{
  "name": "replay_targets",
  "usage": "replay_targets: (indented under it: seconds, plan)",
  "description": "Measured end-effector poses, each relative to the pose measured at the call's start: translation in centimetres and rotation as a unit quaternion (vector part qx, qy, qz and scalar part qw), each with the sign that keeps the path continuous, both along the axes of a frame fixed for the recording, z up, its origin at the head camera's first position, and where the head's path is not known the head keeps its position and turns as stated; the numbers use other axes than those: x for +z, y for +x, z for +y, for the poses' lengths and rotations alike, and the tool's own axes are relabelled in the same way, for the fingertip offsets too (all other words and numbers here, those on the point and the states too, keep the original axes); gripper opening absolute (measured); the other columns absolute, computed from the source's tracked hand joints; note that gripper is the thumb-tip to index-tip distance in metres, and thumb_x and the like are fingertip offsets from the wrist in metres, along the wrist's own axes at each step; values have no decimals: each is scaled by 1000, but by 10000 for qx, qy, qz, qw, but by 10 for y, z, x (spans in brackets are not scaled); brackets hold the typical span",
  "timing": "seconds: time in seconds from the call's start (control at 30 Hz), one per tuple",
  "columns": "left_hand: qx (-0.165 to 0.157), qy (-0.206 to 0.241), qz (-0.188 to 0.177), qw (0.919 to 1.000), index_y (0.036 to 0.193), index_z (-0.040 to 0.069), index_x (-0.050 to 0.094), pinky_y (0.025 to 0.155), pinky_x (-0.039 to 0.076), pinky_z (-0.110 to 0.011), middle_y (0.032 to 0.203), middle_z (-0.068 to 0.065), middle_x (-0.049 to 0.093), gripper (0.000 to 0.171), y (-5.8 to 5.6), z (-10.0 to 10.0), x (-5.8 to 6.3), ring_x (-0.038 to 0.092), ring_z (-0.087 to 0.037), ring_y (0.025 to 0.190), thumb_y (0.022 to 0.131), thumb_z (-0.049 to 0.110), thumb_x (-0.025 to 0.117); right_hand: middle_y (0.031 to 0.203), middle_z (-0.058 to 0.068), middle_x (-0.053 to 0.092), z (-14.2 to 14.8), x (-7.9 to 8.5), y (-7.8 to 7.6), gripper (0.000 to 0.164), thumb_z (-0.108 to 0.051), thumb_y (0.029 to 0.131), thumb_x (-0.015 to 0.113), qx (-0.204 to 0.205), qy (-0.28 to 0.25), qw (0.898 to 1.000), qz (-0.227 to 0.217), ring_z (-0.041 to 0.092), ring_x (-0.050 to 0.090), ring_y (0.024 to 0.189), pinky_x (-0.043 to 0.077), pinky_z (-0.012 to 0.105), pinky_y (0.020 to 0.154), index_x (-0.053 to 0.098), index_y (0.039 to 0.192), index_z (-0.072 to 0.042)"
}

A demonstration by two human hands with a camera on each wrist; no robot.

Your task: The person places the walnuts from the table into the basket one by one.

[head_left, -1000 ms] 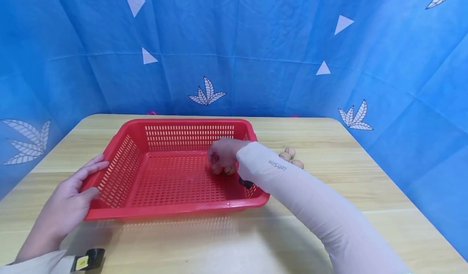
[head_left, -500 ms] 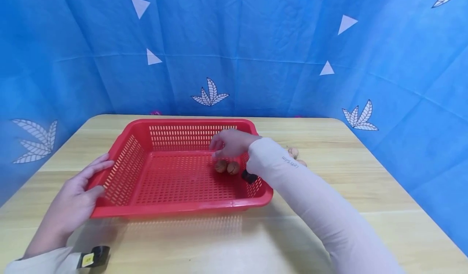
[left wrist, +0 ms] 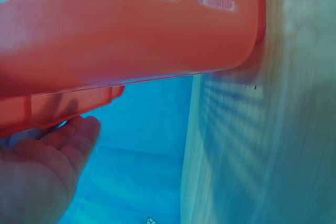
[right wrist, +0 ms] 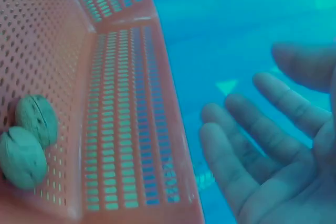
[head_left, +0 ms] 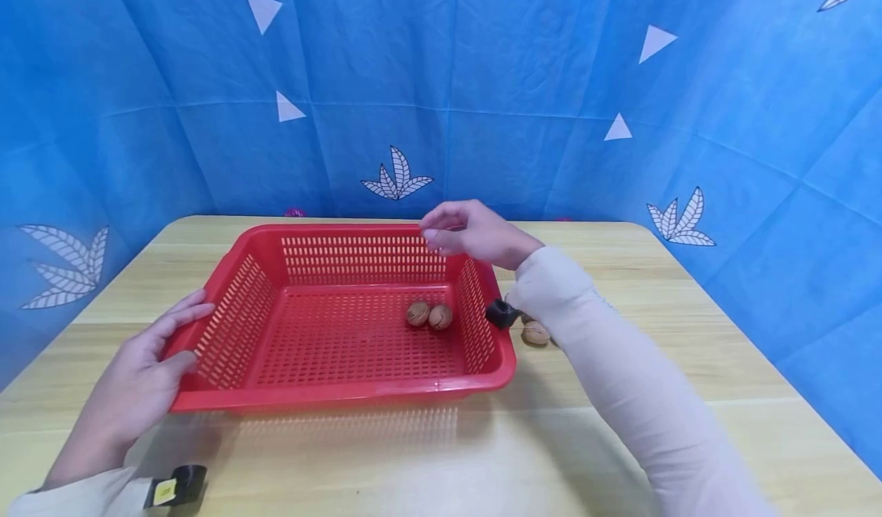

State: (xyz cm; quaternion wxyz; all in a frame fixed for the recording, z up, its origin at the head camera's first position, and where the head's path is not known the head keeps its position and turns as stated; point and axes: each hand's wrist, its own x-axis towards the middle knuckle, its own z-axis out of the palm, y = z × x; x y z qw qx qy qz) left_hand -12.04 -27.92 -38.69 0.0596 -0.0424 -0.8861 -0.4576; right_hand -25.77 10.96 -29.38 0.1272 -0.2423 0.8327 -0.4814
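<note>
"How does the bare left hand (head_left: 138, 375) sit?"

"Low on its own side, thumb (head_left: 181, 363) and fingers (head_left: 178, 318) in a grip, wrist (head_left: 86, 446) emerging from a pale fabric sleeve (head_left: 83, 494)."

"And the bare right hand (head_left: 477, 233)?"

"Higher and further forward, fingers (right wrist: 268, 129) loosely bent and slightly parted; its forearm (head_left: 627, 379), in a long off-white fabric sleeve (head_left: 592, 333), slants inward."
</note>
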Motion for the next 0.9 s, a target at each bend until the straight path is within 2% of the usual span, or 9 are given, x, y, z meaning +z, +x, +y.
replay_targets:
  seconds: [0.13,0.2,0.3,0.47,0.57,0.7,0.8,0.9]
  plan:
    - [-47,44,-69,10000,153,5,27,62,57,-28,162,-7,10,58,0,0,1,40,-6,106,97,-1,43,125,29,55,22,-1,1,27,-7,99,52,-82,-1013,9947,-130,38,59,111,48,47,95,57,122,6]
    - [-74,67,-121,9999,153,5,26,62,57,-29,162,-8,10,58,0,1,1,40,-5,105,98,-1,43,123,30,55,34,-4,1,27,-5,100,49,-98,-1411,9898,-145,41,58,112,49,45,94,54,121,11]
    - [-95,114,-184,9997,153,5,25,63,58,-30,162,-8,9,60,0,1,2,41,-2,102,97,-1,43,115,24,60,55,-9,3,28,-9,101,46,-188,-1838,9824,-278,41,57,112,49,43,95,53,119,11]
    - [-50,132,-224,9996,154,6,23,63,58,-30,162,-8,9,60,1,1,2,43,-6,103,98,1,45,105,7,66,88,-21,4,26,-15,103,42,-431,-2089,9759,-466,30,62,105,51,37,91,56,114,4]
    - [-23,124,-216,9997,154,7,23,63,58,-29,162,-7,9,60,1,2,2,41,-11,107,98,2,45,104,4,66,106,-30,2,27,-20,104,43,-835,-1832,9785,-449,24,64,102,52,34,90,56,113,2]
    - [-30,119,-207,9997,154,6,23,63,57,-30,162,-8,9,60,1,2,2,42,-5,102,98,2,45,107,9,61,127,-44,-1,29,-22,103,47,-1672,-951,9809,-297,25,62,102,53,34,89,54,114,4]
    - [-47,125,-208,9997,154,6,24,62,58,-30,162,-9,9,60,1,2,3,43,1,97,98,1,45,112,16,58,139,-53,-2,31,-20,101,51,-2225,-129,9747,-145,31,59,106,52,38,89,54,115,7]
    - [-38,130,-215,9997,154,5,24,62,57,-30,162,-9,9,60,1,2,3,44,2,97,98,1,45,116,21,57,148,-62,-2,32,-23,99,53,-2536,767,9643,21,36,57,107,50,41,89,56,114,6]
